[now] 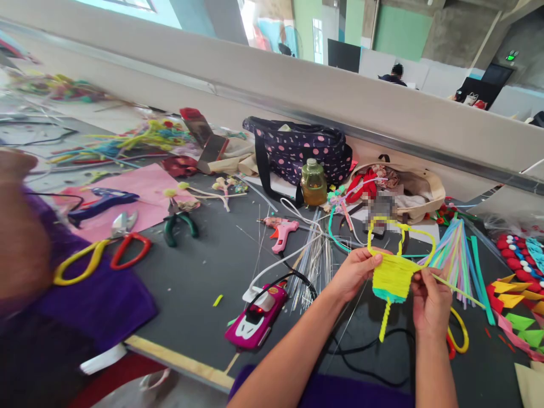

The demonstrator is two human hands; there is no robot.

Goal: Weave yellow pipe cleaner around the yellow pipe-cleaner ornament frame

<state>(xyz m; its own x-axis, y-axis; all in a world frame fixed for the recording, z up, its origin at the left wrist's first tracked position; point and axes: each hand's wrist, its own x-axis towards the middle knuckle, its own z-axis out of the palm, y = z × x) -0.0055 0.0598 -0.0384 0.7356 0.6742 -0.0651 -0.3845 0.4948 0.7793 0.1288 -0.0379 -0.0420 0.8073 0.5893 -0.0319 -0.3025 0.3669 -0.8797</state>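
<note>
A yellow pipe-cleaner piece [391,273] hangs over the dark table, with two open loops on top, a teal band low on its body and a twisted yellow stem below. My left hand [356,271] pinches its upper left corner between thumb and fingers. At the right edge, my right hand [431,297] is closed on the same piece, where a thin yellow-green strand sticks out to the right. Yellow-and-red scissors [459,334] lie partly hidden behind my right hand.
Left of my arms are a magenta power strip [257,317], a pink glue gun [283,231] and loose wires. Pastel pipe cleaners [454,255] lie to the right. A bottle [313,184] stands before a patterned bag [297,150]. Another person's arm [21,226] is at far left.
</note>
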